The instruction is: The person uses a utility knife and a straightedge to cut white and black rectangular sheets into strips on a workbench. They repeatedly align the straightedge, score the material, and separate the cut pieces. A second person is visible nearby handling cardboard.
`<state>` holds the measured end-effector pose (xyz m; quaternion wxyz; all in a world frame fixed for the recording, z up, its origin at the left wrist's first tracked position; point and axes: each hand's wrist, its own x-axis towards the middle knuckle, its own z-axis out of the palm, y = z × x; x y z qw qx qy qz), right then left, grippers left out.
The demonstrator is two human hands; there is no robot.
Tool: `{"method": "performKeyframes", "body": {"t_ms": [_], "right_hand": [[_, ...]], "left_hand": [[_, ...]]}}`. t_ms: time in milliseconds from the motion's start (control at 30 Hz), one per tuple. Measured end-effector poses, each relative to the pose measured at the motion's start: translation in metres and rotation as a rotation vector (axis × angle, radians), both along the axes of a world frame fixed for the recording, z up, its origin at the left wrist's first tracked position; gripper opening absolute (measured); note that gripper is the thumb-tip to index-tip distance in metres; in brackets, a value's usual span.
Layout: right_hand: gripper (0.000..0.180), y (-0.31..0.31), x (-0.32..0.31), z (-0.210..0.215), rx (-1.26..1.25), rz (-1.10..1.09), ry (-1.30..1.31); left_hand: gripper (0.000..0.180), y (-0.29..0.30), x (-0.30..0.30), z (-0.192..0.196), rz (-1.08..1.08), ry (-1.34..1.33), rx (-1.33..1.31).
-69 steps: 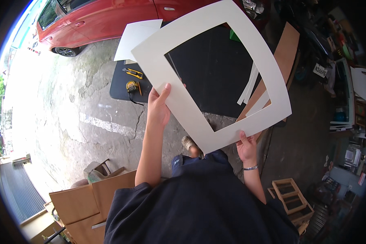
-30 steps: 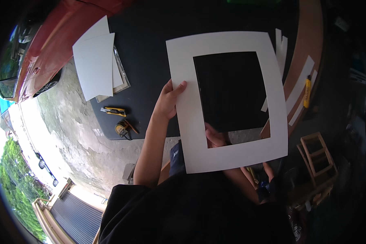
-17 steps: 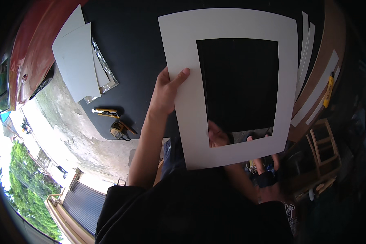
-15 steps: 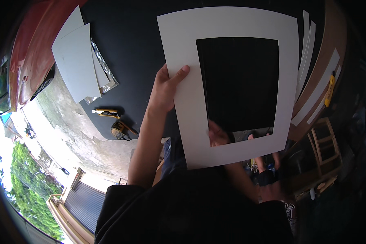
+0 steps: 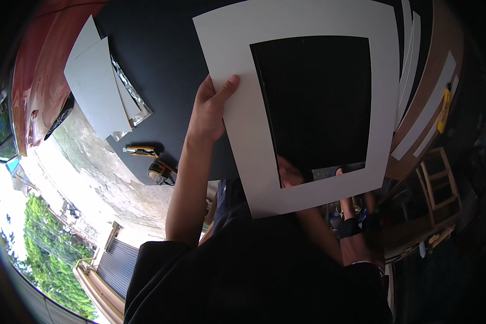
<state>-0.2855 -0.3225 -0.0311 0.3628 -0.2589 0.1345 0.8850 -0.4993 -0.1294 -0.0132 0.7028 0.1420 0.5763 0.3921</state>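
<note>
A large white mat board (image 5: 318, 20) with a rectangular window cut out of its middle is held up, slightly tilted, over the black tabletop (image 5: 151, 38). My left hand (image 5: 208, 110) pinches its left side, thumb flat on the front face and fingers behind. Through the lower left corner of the window my right hand (image 5: 290, 174) shows behind the board. Its fingers are dim and partly covered by the mat, and I cannot tell whether they touch its back or hold anything.
Grey-white sheets (image 5: 94, 81) lie on clear plastic wrap (image 5: 139, 108) at the left. Nearer are a yellow cutter knife (image 5: 141, 150) and a tape measure (image 5: 159, 174). At right are white strips (image 5: 410, 70) and another yellow cutter (image 5: 444, 110) on brown board (image 5: 427, 92). Another person (image 5: 356, 237) is at lower right.
The mat board and my left hand have shifted a little up and left in the picture. My left hand keeps its grip, and my right hand stays behind the window's lower left corner.
</note>
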Motion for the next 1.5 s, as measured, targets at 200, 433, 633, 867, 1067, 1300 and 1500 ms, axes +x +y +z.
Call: {"method": "performKeyframes", "body": {"t_ms": [200, 433, 633, 867, 1067, 1300, 1500], "right_hand": [[0.061, -0.002, 0.0, -0.002, 0.026, -0.029, 0.04], [0.066, 0.0, -0.003, -0.001, 0.044, -0.016, 0.005], [0.068, -0.005, -0.006, -0.011, 0.037, -0.035, 0.101], [0.074, 0.003, -0.004, 0.002, -0.026, 0.055, -0.07], [0.073, 0.002, -0.005, -0.002, -0.013, 0.012, -0.014], [0.072, 0.009, -0.007, 0.004, 0.041, 0.0, -0.065], [0.072, -0.003, -0.008, -0.008, 0.039, -0.059, -0.024]], "left_hand": [[0.039, 0.005, 0.006, 0.006, -0.027, -0.047, 0.111], [0.036, 0.007, 0.002, 0.003, -0.031, -0.084, 0.072], [0.036, 0.008, 0.007, 0.008, -0.022, -0.101, 0.088], [0.038, 0.006, 0.006, 0.01, -0.034, -0.111, 0.08], [0.037, 0.005, 0.008, 0.013, -0.036, -0.068, 0.06], [0.035, 0.006, 0.008, 0.013, -0.032, -0.062, 0.07], [0.035, 0.002, 0.006, 0.009, -0.038, -0.083, 0.098]]}}
